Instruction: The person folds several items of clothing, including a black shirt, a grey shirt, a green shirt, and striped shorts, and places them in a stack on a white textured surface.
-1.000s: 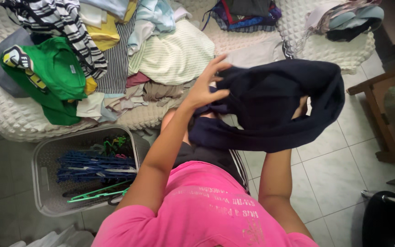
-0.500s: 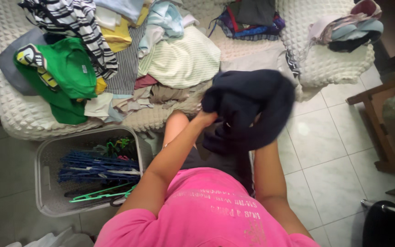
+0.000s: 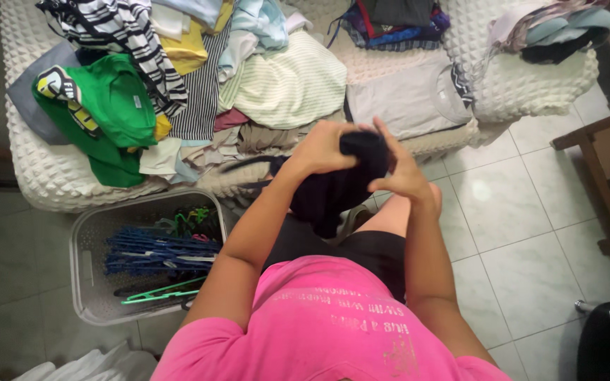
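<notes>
Dark navy cloth, a bunched garment (image 3: 337,187), is held in front of the body, just short of the near edge of the white textured bed cover (image 3: 44,176). Its upper end is gripped by both hands at once: the left hand (image 3: 323,147) is clenched over the top from the left, and the right hand (image 3: 398,169) is pressed against its right side with the fingers (image 3: 383,137) spread upward. The two hands are nearly touching, with the garment between them. Its long axis runs downward from the hands toward the lap, where the loose end hangs. Neither hand is clearly nearer. Beyond it, on the cover, a pile of clothes is heaped, a green shirt (image 3: 100,113) at its left. Below the cover's left part, a grey basket (image 3: 86,282) of hangers is set on the floor.
</notes>
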